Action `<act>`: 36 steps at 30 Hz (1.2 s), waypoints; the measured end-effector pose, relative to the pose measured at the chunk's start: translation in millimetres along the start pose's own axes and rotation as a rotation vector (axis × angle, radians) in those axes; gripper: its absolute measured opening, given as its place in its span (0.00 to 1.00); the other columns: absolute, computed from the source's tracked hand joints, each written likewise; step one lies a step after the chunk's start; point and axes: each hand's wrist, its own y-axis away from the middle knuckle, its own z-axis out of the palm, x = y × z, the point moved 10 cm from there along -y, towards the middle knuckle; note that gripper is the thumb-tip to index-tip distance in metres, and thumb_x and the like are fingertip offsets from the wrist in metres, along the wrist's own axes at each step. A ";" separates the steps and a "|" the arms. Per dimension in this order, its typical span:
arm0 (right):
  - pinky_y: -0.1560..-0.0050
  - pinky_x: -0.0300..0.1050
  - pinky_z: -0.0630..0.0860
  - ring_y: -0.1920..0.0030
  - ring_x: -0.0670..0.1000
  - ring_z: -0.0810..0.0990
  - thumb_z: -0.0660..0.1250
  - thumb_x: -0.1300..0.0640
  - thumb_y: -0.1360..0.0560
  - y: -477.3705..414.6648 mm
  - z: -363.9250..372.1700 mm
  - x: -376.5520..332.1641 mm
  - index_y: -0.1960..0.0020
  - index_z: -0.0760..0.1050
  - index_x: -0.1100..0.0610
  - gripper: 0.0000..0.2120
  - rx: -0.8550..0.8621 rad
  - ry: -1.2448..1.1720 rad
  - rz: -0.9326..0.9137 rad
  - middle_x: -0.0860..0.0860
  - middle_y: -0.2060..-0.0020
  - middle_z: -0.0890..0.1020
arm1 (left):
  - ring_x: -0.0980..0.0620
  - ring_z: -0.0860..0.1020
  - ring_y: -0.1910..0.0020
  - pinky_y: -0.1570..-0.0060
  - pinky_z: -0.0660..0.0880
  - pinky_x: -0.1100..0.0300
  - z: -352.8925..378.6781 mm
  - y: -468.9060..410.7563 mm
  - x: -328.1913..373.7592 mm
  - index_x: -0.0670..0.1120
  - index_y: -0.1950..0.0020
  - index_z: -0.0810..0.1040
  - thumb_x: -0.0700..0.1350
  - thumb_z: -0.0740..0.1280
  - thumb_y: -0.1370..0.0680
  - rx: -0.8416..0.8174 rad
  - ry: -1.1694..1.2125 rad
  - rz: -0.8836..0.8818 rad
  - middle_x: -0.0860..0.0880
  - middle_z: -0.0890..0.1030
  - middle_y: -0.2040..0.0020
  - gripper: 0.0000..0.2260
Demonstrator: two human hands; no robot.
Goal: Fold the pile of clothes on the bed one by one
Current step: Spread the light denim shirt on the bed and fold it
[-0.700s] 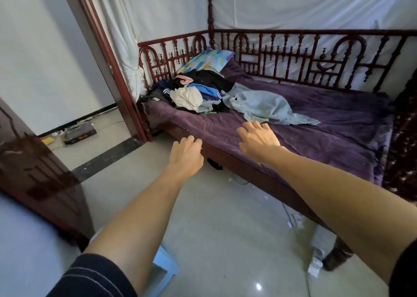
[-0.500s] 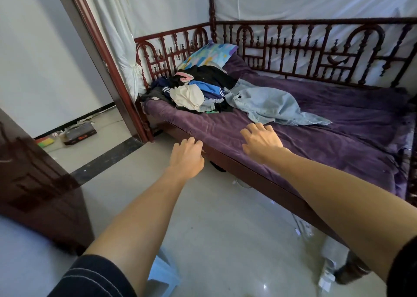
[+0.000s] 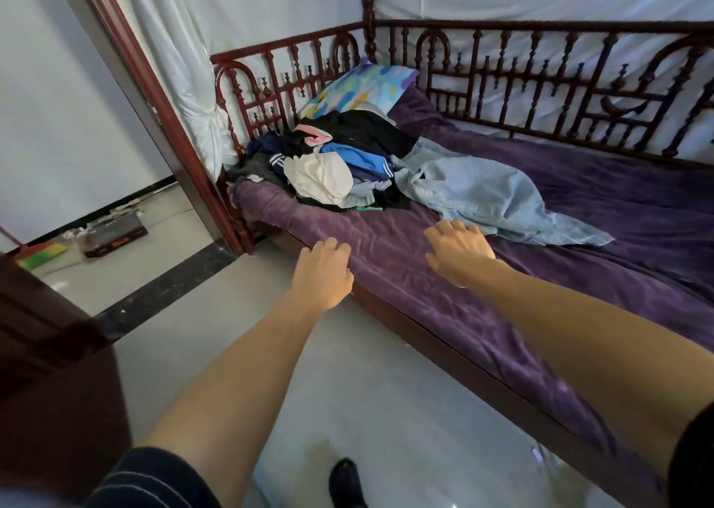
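Note:
A pile of clothes (image 3: 340, 159) lies at the left end of the bed, on the purple bedspread (image 3: 579, 260); cream, blue, black and pink pieces show in it. A light blue denim garment (image 3: 483, 194) spreads out from the pile to the right. My left hand (image 3: 322, 272) reaches forward at the bed's front edge, fingers loosely curled, holding nothing. My right hand (image 3: 458, 254) hovers over the bedspread just short of the denim garment's near edge, also empty.
A dark red wooden railing (image 3: 541, 78) runs round the bed's head and back. A patterned pillow (image 3: 363, 88) leans behind the pile. White curtain (image 3: 185, 63) hangs at the left post. A dark cabinet (image 3: 50, 353) stands at my left. My shoe (image 3: 345, 482) shows on the tiled floor.
I have come closer to the bed. Both hands have moved forward, the right one nearer to the denim garment, the left one to the bed's edge.

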 end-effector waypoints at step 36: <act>0.40 0.56 0.71 0.38 0.59 0.75 0.60 0.50 0.22 -495.9 297.1 215.1 0.35 0.69 0.55 0.17 -0.485 -0.381 0.596 0.56 0.37 0.74 | 0.45 0.78 0.46 0.51 0.73 0.54 331.1 -625.2 -64.4 0.48 0.41 0.78 0.49 0.64 0.24 -0.586 0.236 0.391 0.48 0.81 0.46 0.13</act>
